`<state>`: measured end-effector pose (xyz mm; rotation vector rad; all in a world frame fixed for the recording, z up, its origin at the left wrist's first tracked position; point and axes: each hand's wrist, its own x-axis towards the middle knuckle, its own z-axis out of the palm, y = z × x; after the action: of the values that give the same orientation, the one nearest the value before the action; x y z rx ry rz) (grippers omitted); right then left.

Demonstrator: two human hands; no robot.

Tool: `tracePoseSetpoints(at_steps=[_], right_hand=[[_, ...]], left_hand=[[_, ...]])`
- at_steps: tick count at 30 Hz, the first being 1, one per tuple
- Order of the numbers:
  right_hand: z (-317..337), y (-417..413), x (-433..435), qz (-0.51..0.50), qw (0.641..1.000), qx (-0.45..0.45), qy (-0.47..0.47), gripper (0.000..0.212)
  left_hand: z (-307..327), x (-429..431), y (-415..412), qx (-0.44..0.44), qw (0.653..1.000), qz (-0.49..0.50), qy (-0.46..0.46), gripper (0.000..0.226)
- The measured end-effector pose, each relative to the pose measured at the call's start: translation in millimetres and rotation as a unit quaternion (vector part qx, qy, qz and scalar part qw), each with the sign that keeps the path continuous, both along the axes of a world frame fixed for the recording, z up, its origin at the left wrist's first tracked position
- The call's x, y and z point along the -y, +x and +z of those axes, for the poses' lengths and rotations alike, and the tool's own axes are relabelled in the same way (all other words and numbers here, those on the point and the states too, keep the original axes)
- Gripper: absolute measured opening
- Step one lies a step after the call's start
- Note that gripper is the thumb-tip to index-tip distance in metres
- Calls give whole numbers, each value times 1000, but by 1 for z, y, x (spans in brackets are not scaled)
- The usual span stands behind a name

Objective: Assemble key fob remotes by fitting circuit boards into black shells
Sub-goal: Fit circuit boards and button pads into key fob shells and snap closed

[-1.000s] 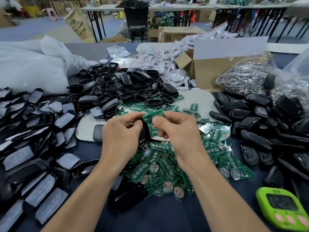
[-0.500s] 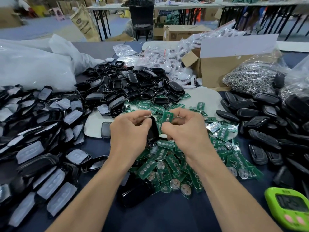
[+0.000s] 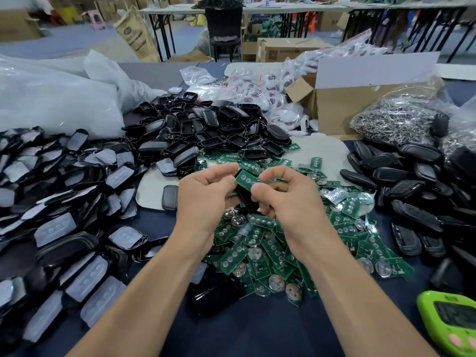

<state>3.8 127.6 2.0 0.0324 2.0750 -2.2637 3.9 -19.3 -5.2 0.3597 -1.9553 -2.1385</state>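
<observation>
Above a heap of green circuit boards (image 3: 260,243), my left hand (image 3: 203,197) grips a black shell (image 3: 246,198) from its left side. My right hand (image 3: 283,194) pinches one green circuit board (image 3: 247,179) between thumb and fingers and holds it flat over the shell's upper end. The board touches the shell's top edge; whether it sits inside the shell I cannot tell. Most of the shell is hidden between my two hands.
Empty black shells (image 3: 206,132) are piled behind my hands. Shells with grey button pads (image 3: 59,202) cover the left side, and closed black fobs (image 3: 412,191) lie at the right. A cardboard box (image 3: 342,109), a bag of metal rings (image 3: 396,119) and a green timer (image 3: 450,323) stand around.
The board was tilted up between my fingertips; it has come down flat onto the black shell, which now shows more between my hands. Both hands stayed over the board heap.
</observation>
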Motion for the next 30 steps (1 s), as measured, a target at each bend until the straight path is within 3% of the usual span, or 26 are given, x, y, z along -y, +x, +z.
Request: tracePoseSetpoints(at_steps=[6,9,15,30], right_hand=[[-1,-4,-6,-131,990,-39,-25,19],[-1,-2,-4,-117,991,-60,-23,17],[-5,5,8,-105,989,-72,78,13],[-4,1,2,-100,990,-78,54,19]], left_hand=[[0,-1,-1,-4,998,17,53,31],[0,-2,-1,-4,998,24,55,28],[1,-3,1,-23,997,4,75,30],[3,-5,7,-52,996,-37,59,36]])
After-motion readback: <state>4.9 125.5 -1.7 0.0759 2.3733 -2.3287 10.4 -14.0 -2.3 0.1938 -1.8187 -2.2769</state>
